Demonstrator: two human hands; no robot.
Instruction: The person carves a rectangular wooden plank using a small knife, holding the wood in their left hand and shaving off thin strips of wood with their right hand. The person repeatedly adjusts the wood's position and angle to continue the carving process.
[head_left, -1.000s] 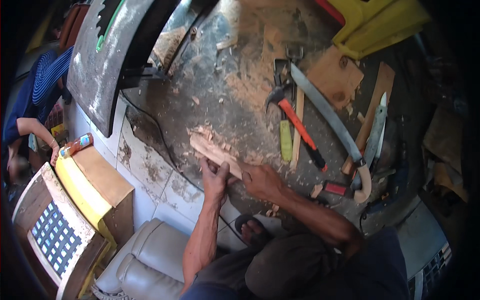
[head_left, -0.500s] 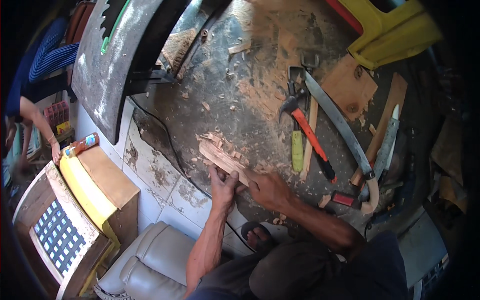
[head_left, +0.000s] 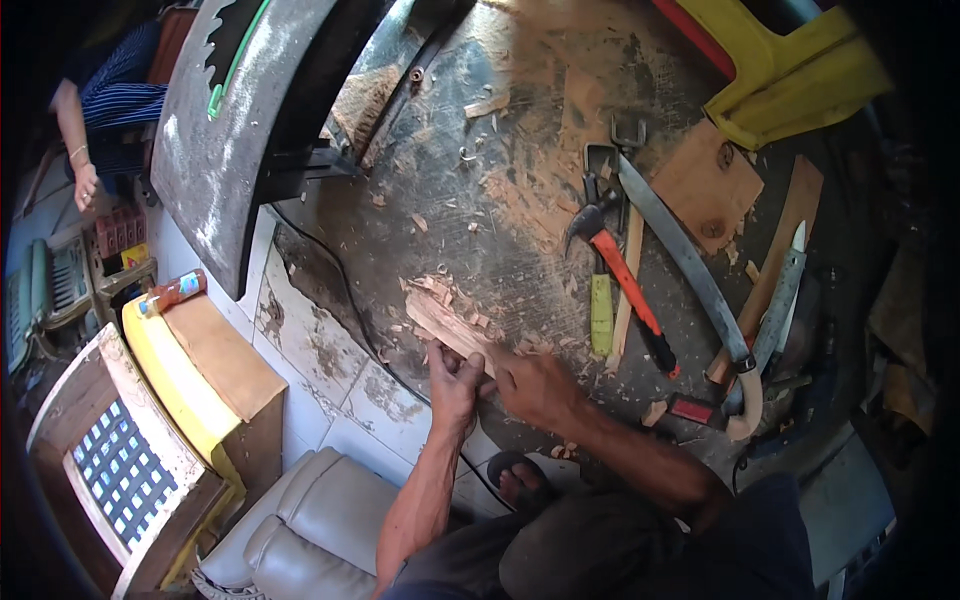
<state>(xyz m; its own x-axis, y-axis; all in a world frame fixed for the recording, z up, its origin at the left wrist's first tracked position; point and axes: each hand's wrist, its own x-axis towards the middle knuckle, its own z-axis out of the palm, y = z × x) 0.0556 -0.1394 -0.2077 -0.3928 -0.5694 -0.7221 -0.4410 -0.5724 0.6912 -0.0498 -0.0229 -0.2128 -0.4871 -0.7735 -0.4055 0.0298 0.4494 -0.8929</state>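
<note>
A pale piece of wood [head_left: 447,325] with a rough, cut face slants over the floor in front of me. My left hand [head_left: 455,385] is closed around its lower edge, thumb on top. Beside it, my right hand [head_left: 540,388] is curled shut near the wood's right end; whether it grips the wood or a tool is hidden by its fingers. Wood shavings [head_left: 440,284] lie around the far end of the piece. Right of my hands is a hammer [head_left: 624,275] with an orange and black handle, beside a tool with a yellow-green handle [head_left: 601,315].
A long curved blade [head_left: 690,245] with a pale handle, a knife [head_left: 788,290], boards [head_left: 706,180] and a red-black block [head_left: 692,409] lie to the right. A cable [head_left: 345,290] crosses the tiles. At left, a bottle [head_left: 178,290] rests on a yellow-edged seat; another person's hand [head_left: 86,187] hangs beyond.
The other person's hand has left the yellow-edged seat and bottle and moved up and away. The whole view has shifted slightly; my hands keep nearly the same hold on the wood.
</note>
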